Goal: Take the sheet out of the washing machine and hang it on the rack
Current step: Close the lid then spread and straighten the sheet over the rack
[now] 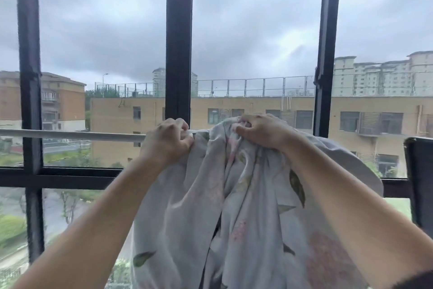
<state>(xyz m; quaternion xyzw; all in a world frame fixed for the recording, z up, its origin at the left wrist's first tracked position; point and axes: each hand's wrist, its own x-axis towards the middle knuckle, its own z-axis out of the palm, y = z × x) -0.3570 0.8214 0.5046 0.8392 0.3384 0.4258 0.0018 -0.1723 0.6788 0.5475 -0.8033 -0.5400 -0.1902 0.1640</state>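
Head view: I find my left hand (167,142) and right hand (262,130) each clutching the bunched sheet (234,206) at the rail (70,134); bare rail runs leftward, nearest the left hand.

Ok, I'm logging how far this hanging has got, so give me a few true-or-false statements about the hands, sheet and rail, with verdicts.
1. The left hand and the right hand both grip the sheet. True.
2. The sheet is plain white. False: it bears leaf and pink flower prints.
3. The rail is bare to the left of the hands. True.
4. The sheet lies spread flat along the rail. False: it hangs bunched below the hands.
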